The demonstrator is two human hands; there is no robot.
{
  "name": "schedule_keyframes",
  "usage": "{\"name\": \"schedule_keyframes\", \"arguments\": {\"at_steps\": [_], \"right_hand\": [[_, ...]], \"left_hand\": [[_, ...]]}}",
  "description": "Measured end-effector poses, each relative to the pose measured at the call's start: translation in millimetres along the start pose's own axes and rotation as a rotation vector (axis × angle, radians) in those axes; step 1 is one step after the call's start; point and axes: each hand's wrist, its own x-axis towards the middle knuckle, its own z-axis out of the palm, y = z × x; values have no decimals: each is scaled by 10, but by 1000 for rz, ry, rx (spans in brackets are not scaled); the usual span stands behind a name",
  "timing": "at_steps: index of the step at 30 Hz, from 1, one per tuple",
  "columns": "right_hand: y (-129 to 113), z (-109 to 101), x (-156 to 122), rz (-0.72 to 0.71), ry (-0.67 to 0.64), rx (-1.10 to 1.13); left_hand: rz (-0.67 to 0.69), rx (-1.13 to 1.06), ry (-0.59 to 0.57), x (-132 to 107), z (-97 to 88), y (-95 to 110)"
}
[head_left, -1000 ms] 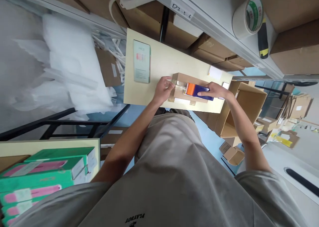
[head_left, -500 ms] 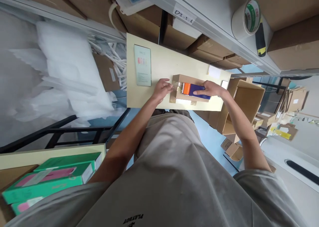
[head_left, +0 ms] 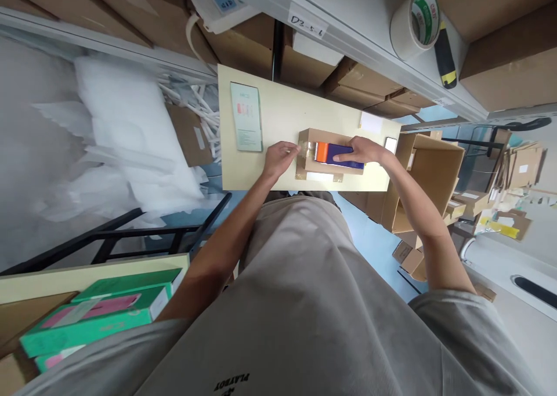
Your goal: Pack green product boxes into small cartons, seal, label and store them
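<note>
A closed cardboard box (head_left: 335,134) lies lengthwise on the cream tabletop (head_left: 287,106). My right hand (head_left: 363,151) grips a tape dispenser (head_left: 339,153), dark blue with an orange front, low over the top of the box. Clear tape (head_left: 308,149) shows as a shiny strip between the orange front and the box's left end. There, my left hand (head_left: 281,157) has thumb and fingers pinched together at the tape's end. A pale green printed packet (head_left: 246,117) lies flat to the left of that hand.
A phone (head_left: 390,145) and a white paper (head_left: 371,122) lie at the table's right. Overhead, a shelf (head_left: 348,31) holds a tape roll (head_left: 415,25) and a cutter (head_left: 445,57). A large open carton (head_left: 430,181) stands right; green boxes (head_left: 100,315) are lower left.
My left hand has shifted slightly left and its fingers are closer together. The dispenser in my right hand stays over the box, with little change. The whole view has moved a little.
</note>
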Motion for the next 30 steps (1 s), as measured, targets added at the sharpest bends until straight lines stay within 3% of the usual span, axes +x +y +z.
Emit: {"name": "schedule_keyframes", "arguments": {"at_steps": [4, 13, 16, 20, 26, 30], "right_hand": [[45, 31, 49, -21, 3, -9], [9, 15, 123, -94, -14, -33], [109, -27, 117, -141, -11, -30], [593, -134, -36, -130, -43, -9], [1815, -366, -527, -8, -150, 61], [2338, -394, -531, -3, -141, 18]], "left_hand": [[110, 44, -31, -170, 116, 152], [31, 118, 56, -213, 247, 254], [11, 91, 120, -259, 276, 266], [-2, 92, 216, -293, 323, 263], [15, 143, 305, -285, 427, 294], [-22, 168, 379, -276, 482, 336]]}}
